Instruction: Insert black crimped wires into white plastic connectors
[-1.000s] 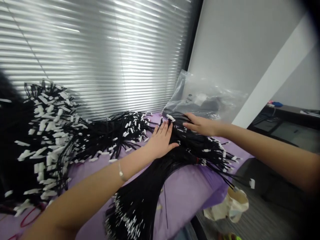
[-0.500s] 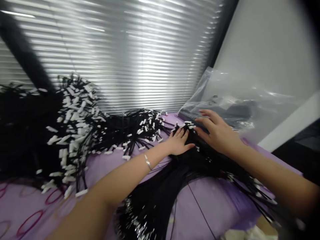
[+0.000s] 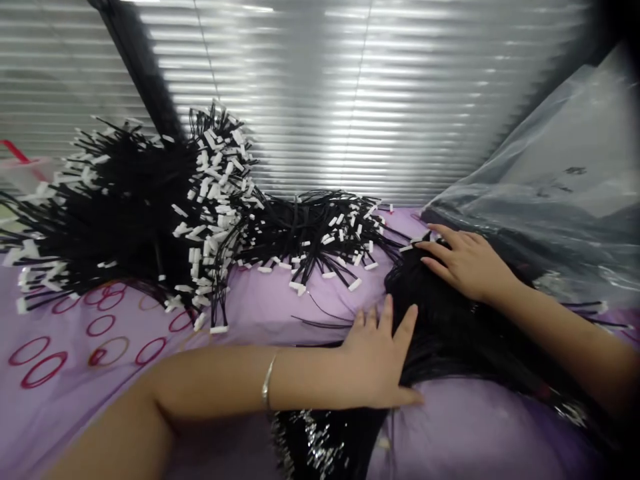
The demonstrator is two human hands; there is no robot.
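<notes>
My left hand, fingers spread wide, lies flat across a bundle of black wires. Farther back, my right hand rests on the far end of the same wires, fingers stretched out. White connectors show by its fingertips. The wires under my right arm run off to the right. Below my left wrist, another black bundle with shiny metal ends fans toward me; my left hand and forearm hide its upper part. A silvery bracelet sits on my left forearm.
A big pile of black wires with white connectors stands at left, a smaller tied bundle beside it. Red and tan rubber bands lie on the purple cloth. A clear plastic bag is at right, blinds behind.
My left hand has slid back toward me from the far end of the wires. My right hand has come down onto them. The view has swung left.
</notes>
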